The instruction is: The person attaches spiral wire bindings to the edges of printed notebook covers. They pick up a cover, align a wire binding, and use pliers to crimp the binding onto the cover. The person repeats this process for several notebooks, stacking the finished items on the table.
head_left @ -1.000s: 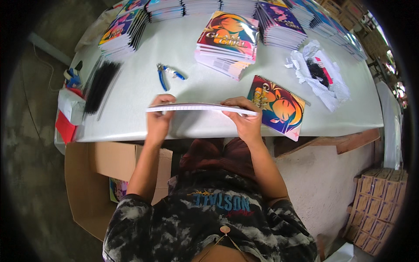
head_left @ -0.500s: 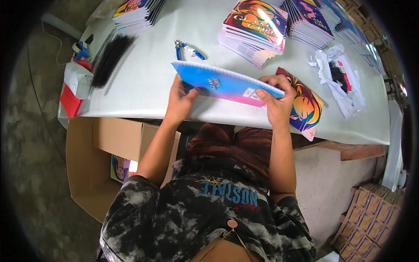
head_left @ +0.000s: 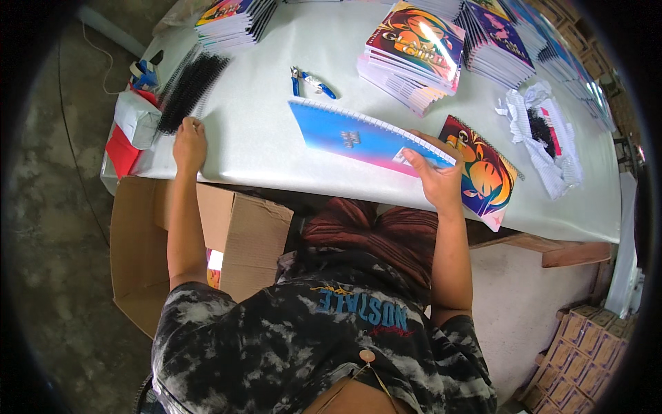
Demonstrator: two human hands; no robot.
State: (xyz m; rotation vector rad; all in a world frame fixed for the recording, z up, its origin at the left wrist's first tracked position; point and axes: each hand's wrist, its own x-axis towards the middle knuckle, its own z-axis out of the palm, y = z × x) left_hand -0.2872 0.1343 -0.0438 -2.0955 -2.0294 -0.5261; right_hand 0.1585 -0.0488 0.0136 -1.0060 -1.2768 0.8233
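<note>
The right hand (head_left: 439, 178) clamps the blue-and-pink notebook (head_left: 345, 136) by its right end over the bench (head_left: 256, 148); the left hand (head_left: 189, 148), well apart, is at the black spiral coils (head_left: 196, 86), its grip unclear; snagging coils could drag neighbours, and one-ended support could let pages slip

The blue and pink notebook (head_left: 324, 127) has small silver letters near the middle of its cover, but they look blurry. It also has a white patch (head_left: 400, 154), and any print on that is too small to read. The red and orange book (head_left: 420, 45) on top of a stack (head_left: 395, 84) has big, shiny gold letters across its picture. A purple book (head_left: 502, 31) behind it has light letters too. The black and gray shirt (head_left: 276, 331) has big blue letters, upside down from here, with yellow and red squiggly writing around them. The brown boxes (head_left: 576, 352) have dark, tiny print.
</note>
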